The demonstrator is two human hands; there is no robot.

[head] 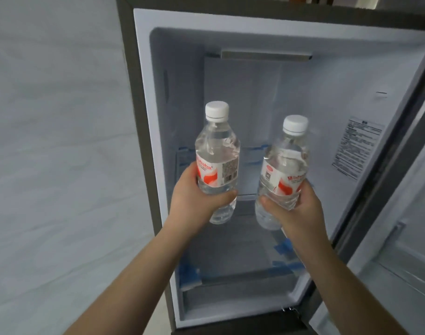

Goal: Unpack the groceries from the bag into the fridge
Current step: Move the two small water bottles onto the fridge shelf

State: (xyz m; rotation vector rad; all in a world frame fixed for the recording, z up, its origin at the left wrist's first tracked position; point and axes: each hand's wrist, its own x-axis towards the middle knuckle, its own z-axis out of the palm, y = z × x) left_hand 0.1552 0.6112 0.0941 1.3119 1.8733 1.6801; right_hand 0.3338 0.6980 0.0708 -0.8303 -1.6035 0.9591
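The open fridge [255,39] fills the centre and right of the frame, its white-walled compartment seen from the front. A glass shelf [235,252] lies across the lower middle of the frame, with strips of blue tape [189,270] at its lower-left corner and along its right edge. A printed label [356,151] sticks to the right inner wall.

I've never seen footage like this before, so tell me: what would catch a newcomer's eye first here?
Two clear water bottles with white caps and red-and-white labels, held upright side by side in mid-frame: the left bottle in the grip of the left hand, the right bottle in the right hand. Behind them gapes the open fridge, its pale interior holding blue tape strips near the bottom.
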